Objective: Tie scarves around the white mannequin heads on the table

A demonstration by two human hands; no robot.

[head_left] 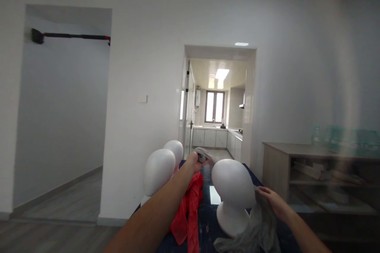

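Note:
A white mannequin head (233, 184) stands upright on the dark blue table (206, 215), between my two hands. A thin grey scarf (263, 221) runs behind the head, and its loose end hangs down and lies around the base at the right. My left hand (200, 159) is closed on a bunched part of the scarf, beyond and left of the head. At the head's right side my right hand (268, 197) pinches the scarf between thumb and fingers. A red cloth (188, 209) lies on the table, partly hidden by my left forearm.
Two more white mannequin heads, a nearer one (158, 172) and a farther one (174, 150), stand at the table's left. A wooden shelf unit (276, 166) with green-tinted bottles (341, 138) is at the right. Behind the table, a doorway opens onto a kitchen (215, 136).

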